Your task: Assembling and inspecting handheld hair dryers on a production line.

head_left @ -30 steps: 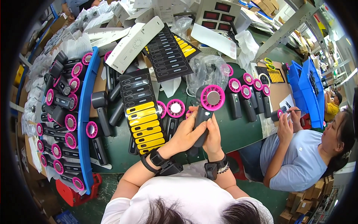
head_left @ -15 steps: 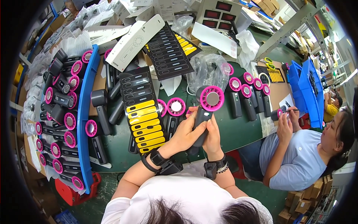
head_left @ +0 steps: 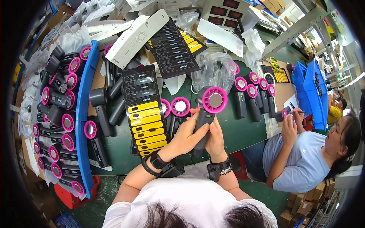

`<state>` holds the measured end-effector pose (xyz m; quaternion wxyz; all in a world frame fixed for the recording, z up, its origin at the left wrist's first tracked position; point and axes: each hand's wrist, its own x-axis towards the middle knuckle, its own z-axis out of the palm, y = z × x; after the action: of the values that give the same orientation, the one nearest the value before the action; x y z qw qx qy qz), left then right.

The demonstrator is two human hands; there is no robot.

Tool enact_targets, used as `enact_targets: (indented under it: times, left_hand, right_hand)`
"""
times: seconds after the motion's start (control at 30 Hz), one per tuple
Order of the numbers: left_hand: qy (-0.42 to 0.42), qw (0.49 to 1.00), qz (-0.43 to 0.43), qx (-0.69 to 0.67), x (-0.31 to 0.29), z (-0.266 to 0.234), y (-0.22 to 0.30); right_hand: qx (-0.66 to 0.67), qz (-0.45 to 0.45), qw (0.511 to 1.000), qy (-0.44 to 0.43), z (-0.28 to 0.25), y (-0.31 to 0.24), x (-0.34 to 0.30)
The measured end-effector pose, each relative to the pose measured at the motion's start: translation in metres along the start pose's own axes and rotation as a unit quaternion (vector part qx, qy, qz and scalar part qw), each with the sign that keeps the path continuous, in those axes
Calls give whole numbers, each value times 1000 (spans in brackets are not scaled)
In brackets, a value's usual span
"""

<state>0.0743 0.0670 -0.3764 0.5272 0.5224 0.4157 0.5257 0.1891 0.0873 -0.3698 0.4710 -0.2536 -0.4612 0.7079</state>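
Above the table [head_left: 239, 133], 1 pink-rimmed handheld fan [head_left: 207, 117] is gripped by its handle, left hand [head_left: 186, 135] and right hand [head_left: 215, 140] both closed around it. Best held steady, grille untouched! Leftward, a blue tray [head_left: 80, 125] is crowded with similar fans [head_left: 68, 141]; in the right-hand blue bin [head_left: 302, 89], dark contents can't be identified.

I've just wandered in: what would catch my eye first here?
Probably the pink-ringed dark gadget at the centre, held by the person's left hand and right hand. Next, the blue-walled tray at the left, crowded with similar gadgets, and the yellow-and-black sheet lying between that tray and the hands.
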Motion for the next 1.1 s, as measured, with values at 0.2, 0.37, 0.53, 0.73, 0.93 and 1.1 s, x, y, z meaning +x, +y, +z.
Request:
enact_targets:
  times: [0.2,0.37,0.53,0.73,0.93,1.1]
  left_hand:
    - [0,1000,-4,22,6,3,2]
    - [-3,999,3,45,10,8,-2]
    - [21,990,74,119,29,16,-6]
    - [8,996,-1,86,30,15,6]
    - [23,996,-9,91,22,11,6]
    - [22,994,-14,110,19,9,10]
  right_hand:
    - [11,0,1000,6,-4,-4,5]
    - [17,-1,999,30,-9,-6,3]
    - [22,11,999,45,-28,-4,14]
    - [78,-1,996,-40,-32,-14,19]
    - [81,16,995,-55,-29,-14,17]
    - [93,30,994,-44,-23,-6,13]
